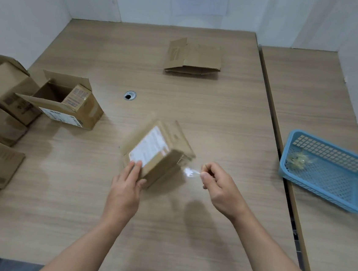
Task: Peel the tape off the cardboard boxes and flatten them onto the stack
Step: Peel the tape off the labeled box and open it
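Cardboard box [163, 153] under flat-fingered left hand [126, 187], tape [189, 172] at its right, pinched in grip of right hand [219, 188]

Bright, even light from above leaves soft shadows on the table [198, 115] beneath the right hand [218, 190] and beside the open boxes [66, 101], the tape [189, 171] glints white, the taped box [158, 151] is motion-blurred, and wide-angle distortion bends the frame's edges
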